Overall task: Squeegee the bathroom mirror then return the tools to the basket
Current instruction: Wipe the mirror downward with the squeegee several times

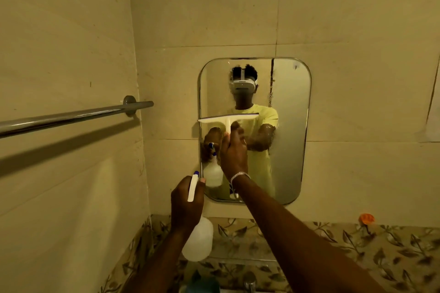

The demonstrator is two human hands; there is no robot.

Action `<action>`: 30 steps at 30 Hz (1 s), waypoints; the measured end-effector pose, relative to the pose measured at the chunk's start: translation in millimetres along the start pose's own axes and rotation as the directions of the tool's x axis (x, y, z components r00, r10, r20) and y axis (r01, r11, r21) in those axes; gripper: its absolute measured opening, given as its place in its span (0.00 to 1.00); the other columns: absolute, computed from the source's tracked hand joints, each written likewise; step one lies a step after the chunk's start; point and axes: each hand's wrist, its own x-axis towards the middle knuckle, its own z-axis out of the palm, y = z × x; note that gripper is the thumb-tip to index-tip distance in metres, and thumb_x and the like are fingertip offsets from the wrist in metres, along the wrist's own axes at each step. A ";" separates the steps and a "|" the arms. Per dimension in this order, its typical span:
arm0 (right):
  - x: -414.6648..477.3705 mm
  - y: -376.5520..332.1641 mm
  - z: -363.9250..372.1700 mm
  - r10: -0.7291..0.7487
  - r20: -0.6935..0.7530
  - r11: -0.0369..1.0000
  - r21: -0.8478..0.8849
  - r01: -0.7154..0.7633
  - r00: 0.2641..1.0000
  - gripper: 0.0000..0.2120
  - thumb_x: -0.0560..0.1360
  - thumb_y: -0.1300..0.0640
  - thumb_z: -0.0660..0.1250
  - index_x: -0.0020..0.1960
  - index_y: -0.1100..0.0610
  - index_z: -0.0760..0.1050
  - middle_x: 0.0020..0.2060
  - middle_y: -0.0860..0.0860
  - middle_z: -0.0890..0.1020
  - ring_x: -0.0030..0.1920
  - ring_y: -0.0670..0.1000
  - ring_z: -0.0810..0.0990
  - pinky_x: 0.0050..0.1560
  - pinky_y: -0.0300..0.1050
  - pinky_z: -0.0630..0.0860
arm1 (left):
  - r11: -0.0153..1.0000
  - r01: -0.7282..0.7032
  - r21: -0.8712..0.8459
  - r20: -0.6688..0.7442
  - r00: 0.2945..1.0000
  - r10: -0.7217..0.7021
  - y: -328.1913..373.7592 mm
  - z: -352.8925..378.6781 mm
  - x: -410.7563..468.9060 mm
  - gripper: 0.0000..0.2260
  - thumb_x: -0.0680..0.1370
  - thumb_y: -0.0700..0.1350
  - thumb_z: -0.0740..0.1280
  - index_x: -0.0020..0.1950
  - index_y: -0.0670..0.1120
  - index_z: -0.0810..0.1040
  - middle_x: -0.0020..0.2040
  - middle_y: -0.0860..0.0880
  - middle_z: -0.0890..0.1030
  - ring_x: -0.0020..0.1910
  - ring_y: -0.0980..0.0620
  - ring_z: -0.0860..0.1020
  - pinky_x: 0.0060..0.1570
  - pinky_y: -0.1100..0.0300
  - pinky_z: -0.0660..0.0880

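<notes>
A rounded rectangular mirror [290, 131] hangs on the tiled wall ahead. My right hand [234, 152] grips the handle of a white squeegee [228, 118], whose blade lies level against the mirror's left half, about midway up. My left hand [187, 200] holds a white spray bottle [198, 241] with a blue-tipped nozzle, below the mirror's lower left corner. The mirror's right side looks hazy. No basket is in view.
A chrome towel bar [71, 118] juts from the left wall at mirror height. Below the mirror runs a leaf-patterned tile band [357, 245] with an orange object [366, 219] on it. A chrome tap [250, 280] shows at the bottom edge.
</notes>
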 end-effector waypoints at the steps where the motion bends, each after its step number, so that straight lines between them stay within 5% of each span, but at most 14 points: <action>1: -11.6 9.2 0.5 0.010 -0.005 1.000 0.003 -0.010 1.000 0.11 0.85 0.49 0.55 0.56 0.53 0.72 0.33 0.46 0.76 0.30 0.43 0.78 0.26 0.35 0.74 | 1.000 0.008 0.000 -0.005 1.000 -0.008 -0.2 -0.9 0.0 0.07 0.81 0.48 0.67 0.43 0.51 0.78 0.34 0.53 0.80 0.36 0.53 0.80 0.32 0.61 0.78; 6: -65.1 53.6 7.8 0.093 0.013 0.996 -0.017 -0.092 0.996 0.11 0.85 0.51 0.55 0.54 0.55 0.73 0.34 0.53 0.79 0.29 0.48 0.78 0.26 0.42 0.73 | 1.000 0.009 0.024 -0.010 1.000 -0.009 -2.8 -5.4 -1.6 0.05 0.80 0.46 0.69 0.45 0.50 0.78 0.35 0.53 0.80 0.39 0.55 0.81 0.33 0.66 0.78; 11: -112.2 89.7 14.0 0.190 0.048 0.982 -0.029 -0.189 0.981 0.13 0.85 0.49 0.55 0.60 0.54 0.74 0.41 0.51 0.82 0.38 0.45 0.80 0.33 0.35 0.73 | 1.000 0.012 0.014 -0.010 1.000 -0.012 -5.5 -10.1 -2.7 0.11 0.80 0.52 0.66 0.46 0.45 0.80 0.36 0.52 0.81 0.39 0.56 0.81 0.35 0.73 0.76; 17: -159.3 118.7 17.4 0.298 0.045 0.953 -0.072 -0.295 0.953 0.11 0.83 0.46 0.55 0.61 0.47 0.72 0.29 0.47 0.75 0.26 0.41 0.72 0.24 0.30 0.68 | 0.998 0.030 0.053 -0.023 0.999 -0.029 -9.8 -14.8 -6.6 0.17 0.77 0.54 0.65 0.49 0.40 0.82 0.39 0.48 0.83 0.37 0.54 0.82 0.37 0.74 0.76; 20: -171.6 131.4 17.3 0.364 0.053 0.928 -0.101 -0.358 0.930 0.16 0.83 0.46 0.55 0.56 0.56 0.76 0.31 0.51 0.78 0.28 0.44 0.74 0.27 0.34 0.70 | 0.997 0.051 0.063 -0.020 0.999 -0.050 -10.5 -16.5 -9.9 0.14 0.78 0.52 0.67 0.48 0.41 0.82 0.39 0.48 0.83 0.37 0.54 0.82 0.36 0.74 0.76; 26: -178.3 132.2 9.5 0.436 0.060 0.898 -0.089 -0.430 0.898 0.12 0.84 0.50 0.55 0.54 0.54 0.74 0.33 0.50 0.78 0.31 0.47 0.77 0.34 0.49 0.79 | 0.993 0.088 0.075 -0.032 0.996 -0.086 -6.8 -17.9 -16.5 0.07 0.78 0.47 0.71 0.46 0.44 0.81 0.36 0.50 0.82 0.35 0.55 0.81 0.36 0.67 0.77; 30: -150.9 99.6 -10.3 0.362 -0.007 0.932 0.004 -0.362 0.932 0.13 0.84 0.51 0.56 0.55 0.57 0.76 0.28 0.50 0.75 0.26 0.48 0.72 0.27 0.51 0.72 | 0.994 0.078 0.077 -0.015 0.997 -0.077 -4.2 -17.7 -16.7 0.04 0.79 0.43 0.71 0.45 0.46 0.80 0.35 0.51 0.81 0.33 0.53 0.81 0.33 0.61 0.80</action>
